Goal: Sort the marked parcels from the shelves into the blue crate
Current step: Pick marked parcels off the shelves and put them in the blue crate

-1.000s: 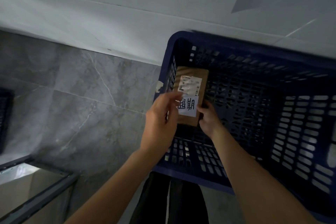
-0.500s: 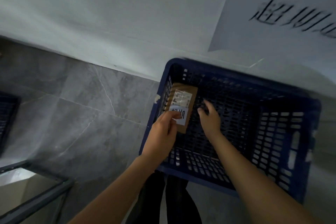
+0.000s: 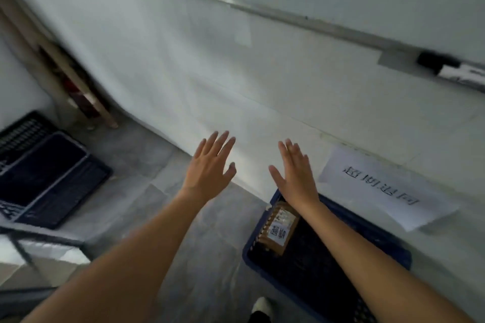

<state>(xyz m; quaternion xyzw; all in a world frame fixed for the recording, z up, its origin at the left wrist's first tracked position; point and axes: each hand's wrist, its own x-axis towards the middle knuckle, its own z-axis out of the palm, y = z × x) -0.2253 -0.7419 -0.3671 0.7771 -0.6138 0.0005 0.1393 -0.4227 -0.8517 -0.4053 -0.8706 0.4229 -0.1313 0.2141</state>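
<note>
A brown cardboard parcel [image 3: 278, 230] with a white marked label lies inside the blue crate [image 3: 393, 246], against its left wall. The crate stands on the floor by the white wall, low and right in view. My left hand [image 3: 210, 165] is raised with its fingers spread, holding nothing, left of the crate. My right hand [image 3: 295, 172] is likewise lifted and spread above the crate's far corner, clear of the parcel. My right forearm crosses over the crate.
A white paper sign [image 3: 385, 189] with dark characters hangs on the wall behind the crate. Dark crates [image 3: 49, 178] lie on the grey floor at the left. A metal shelf frame [image 3: 39, 252] is at the lower left.
Both hands let go of the parcel, which now lies in the crate, and rose up with fingers spread. The view lifted toward the wall.
</note>
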